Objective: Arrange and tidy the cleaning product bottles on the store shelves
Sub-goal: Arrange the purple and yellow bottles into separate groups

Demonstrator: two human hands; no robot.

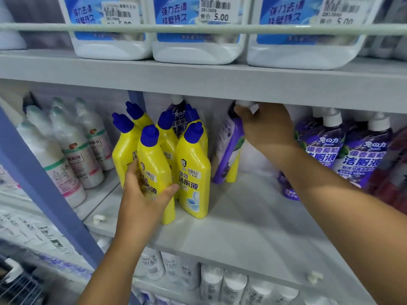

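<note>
Several yellow bottles with blue caps stand grouped on the grey middle shelf [253, 219]. My left hand [143, 194] wraps around the lower body of the front yellow bottle [152, 157]. Another yellow bottle [193, 170] stands just right of it. My right hand [266, 126] grips the white-capped neck of a purple bottle [228, 148], which is tilted at the back of the shelf. More purple bottles [361, 155] stand in a group to the right of my right arm.
White bottles with green bands [74, 148] fill the left bay beyond a blue upright post [44, 190]. Large white jugs with blue labels [198, 29] sit on the shelf above behind a rail. White bottles [222, 282] line the lower shelf.
</note>
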